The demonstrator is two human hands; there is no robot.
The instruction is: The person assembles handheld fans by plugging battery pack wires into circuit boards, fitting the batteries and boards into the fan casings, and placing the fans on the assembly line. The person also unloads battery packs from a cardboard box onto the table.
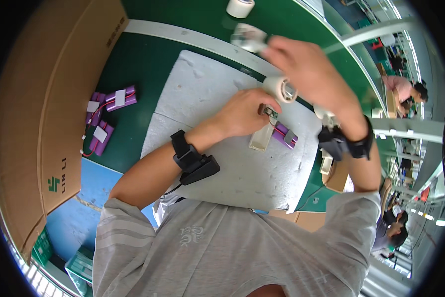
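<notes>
From my end of the feed I saw the work partway through, with one unit in pieces on the pale foam board [222, 175]. The left hand [242, 111] had its fingers closed on a small circuit board [270, 113], just at the upper end of an open cream case [260, 138]; those fingers hid whether they pinched the case as well. The wired purple pack [285, 139] rested on the foam right beside the case, and its leads appeared to run up to the circuit board, so I took the joining of the two as done. The pack lay outside the case, whose trough showed uncovered, so I judged that this unit was not yet closed up. The right hand [304, 67] was raised beyond the foam and smeared by motion, its fingertips at a blurred whitish object [248, 37]; I could not tell whether it gripped that or only touched it. A cream tape roll [275, 87] stood just beside the left fingertips, and another pale roll [240, 8] sat farther back. Off to the left, three loose purple packs [128, 97] lay on the green bench [138, 136] near a tall cardboard box [44, 104], outside any case and away from both hands.
</notes>
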